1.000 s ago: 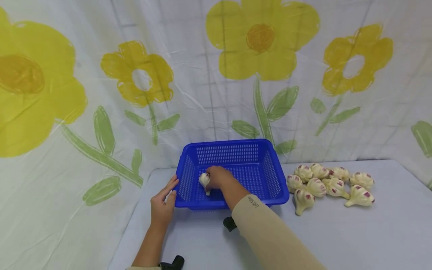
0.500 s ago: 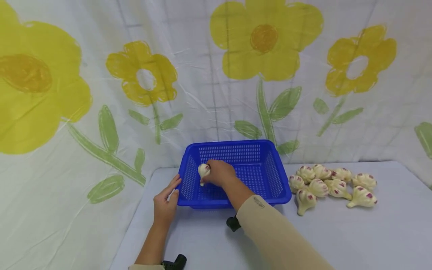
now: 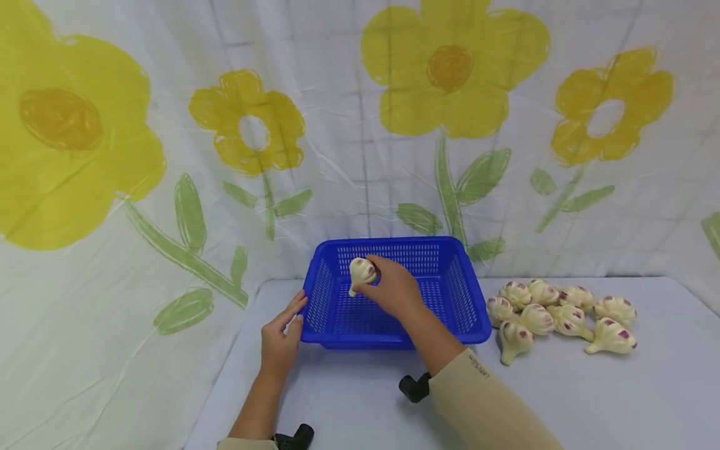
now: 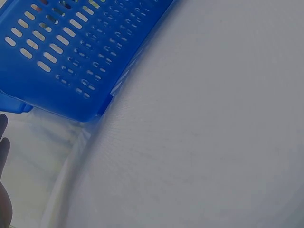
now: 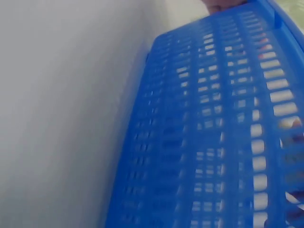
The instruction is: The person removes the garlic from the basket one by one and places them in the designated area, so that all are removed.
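My right hand pinches a garlic bulb between thumb and fingers, above the floor of the blue plastic basket. The bulb is cream with purple streaks, its stem pointing down. Fairly straight fingers of my left hand touch the basket's left rim near the front corner. In the left wrist view only part of the left hand shows at the edge, beside the basket. The basket's slotted wall fills much of the right wrist view, hiding the right hand's grip.
Several more garlic bulbs lie clustered on the pale table, just right of the basket. A white curtain with yellow flowers hangs directly behind the table. A dark device is on each wrist.
The right hand has lifted the garlic bulb from low in the basket and moved it a little to the right. The left hand stays at the rim. The head view has shifted slightly.
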The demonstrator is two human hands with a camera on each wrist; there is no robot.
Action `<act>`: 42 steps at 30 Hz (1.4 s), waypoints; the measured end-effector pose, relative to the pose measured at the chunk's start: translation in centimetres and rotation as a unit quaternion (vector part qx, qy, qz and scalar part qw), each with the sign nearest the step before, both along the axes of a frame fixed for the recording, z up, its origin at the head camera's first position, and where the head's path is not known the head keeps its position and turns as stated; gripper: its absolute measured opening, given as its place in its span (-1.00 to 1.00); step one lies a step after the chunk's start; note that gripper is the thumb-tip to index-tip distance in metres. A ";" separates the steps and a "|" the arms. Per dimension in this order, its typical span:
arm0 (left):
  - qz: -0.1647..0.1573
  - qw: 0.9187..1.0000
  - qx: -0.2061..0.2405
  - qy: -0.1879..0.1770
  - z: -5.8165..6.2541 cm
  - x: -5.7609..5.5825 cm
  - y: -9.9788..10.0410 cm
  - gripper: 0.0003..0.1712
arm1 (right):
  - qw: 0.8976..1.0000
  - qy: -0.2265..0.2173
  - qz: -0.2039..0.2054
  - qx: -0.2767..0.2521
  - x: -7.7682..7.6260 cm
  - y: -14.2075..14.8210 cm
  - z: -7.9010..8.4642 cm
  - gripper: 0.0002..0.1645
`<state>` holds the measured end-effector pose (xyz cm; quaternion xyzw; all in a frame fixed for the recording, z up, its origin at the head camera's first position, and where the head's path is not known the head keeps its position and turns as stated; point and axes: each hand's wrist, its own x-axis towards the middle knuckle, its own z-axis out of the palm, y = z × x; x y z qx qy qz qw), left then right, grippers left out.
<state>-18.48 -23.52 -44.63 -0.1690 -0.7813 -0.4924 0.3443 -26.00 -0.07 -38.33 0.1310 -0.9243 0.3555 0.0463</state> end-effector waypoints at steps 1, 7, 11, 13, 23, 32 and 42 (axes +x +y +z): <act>0.001 1.000 -0.003 0.002 -0.3 -0.2 -0.1 -0.66 | 1.000 0.004 -0.004 -0.010 0.3 0.5 0.0 -0.14; -0.002 1.000 -0.004 0.001 -2.4 -1.6 -1.0 -0.63 | 0.998 0.039 -0.022 -0.045 1.6 3.5 -0.4 -0.12; 0.000 1.000 0.001 0.005 -2.6 -1.6 -1.1 -0.63 | 0.995 0.081 -0.026 -0.044 2.4 4.9 -0.7 -0.11; 0.007 1.000 0.001 0.014 -2.5 -1.4 -1.0 -0.62 | 0.993 0.104 -0.026 -0.045 2.8 5.4 -0.8 -0.12; 0.010 1.000 0.012 0.006 -0.6 -0.3 0.0 -0.62 | 0.985 0.151 -0.050 -0.072 4.9 8.1 -1.1 -0.12; 0.000 1.000 0.009 0.006 -3.1 -1.6 -1.3 -0.61 | 0.983 0.136 -0.064 -0.108 6.9 9.9 -2.3 -0.11; 0.002 1.000 0.013 -0.024 -3.0 -1.5 -1.2 -0.61 | 0.983 0.126 -0.062 -0.121 8.4 11.3 -2.7 -0.17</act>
